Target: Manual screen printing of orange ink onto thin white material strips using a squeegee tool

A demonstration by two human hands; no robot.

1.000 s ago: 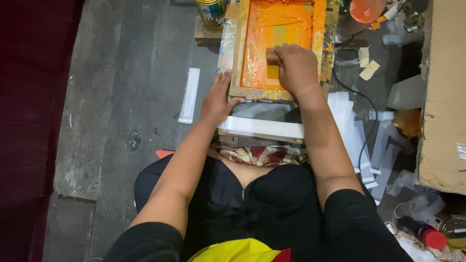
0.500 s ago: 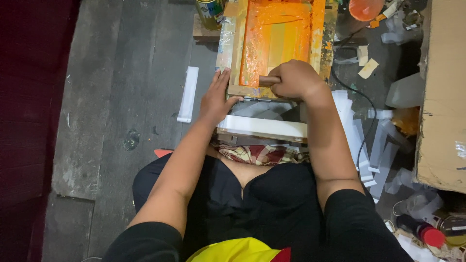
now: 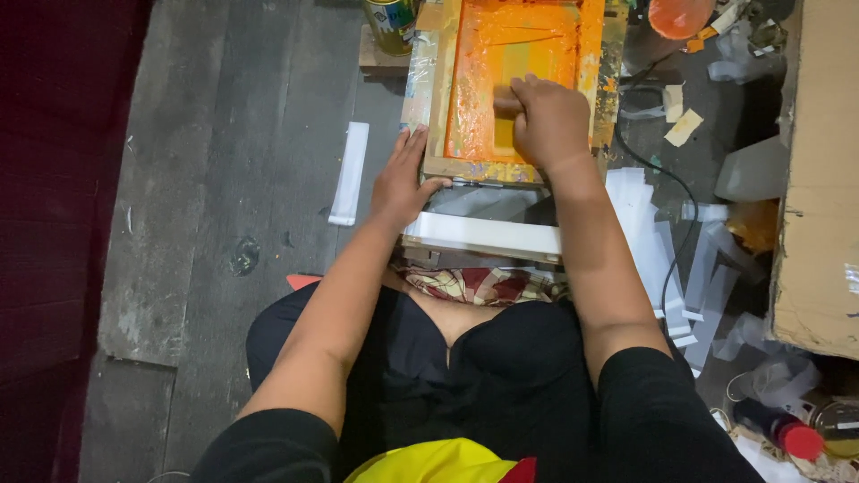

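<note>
While right hand (image 3: 550,121) grips squeegee (image 3: 506,100), orange-inked wooden screen frame (image 3: 514,80), left hand (image 3: 400,183) flat on its corner.

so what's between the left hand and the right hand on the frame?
Head view: only the wooden frame's near rail and orange-inked mesh separate left hand from right hand.

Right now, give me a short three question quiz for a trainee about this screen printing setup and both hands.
1. True or false: the right hand grips a squeegee on the orange-inked mesh of the printing screen frame.
2. Where does the left hand rest? A) on the cardboard box B) flat on the frame's near left corner C) on the paint can
3. Fill in: a single white paper strip lies on the dark floor to the ____ of the frame.

Key: 1 true; 2 B; 3 left
</note>
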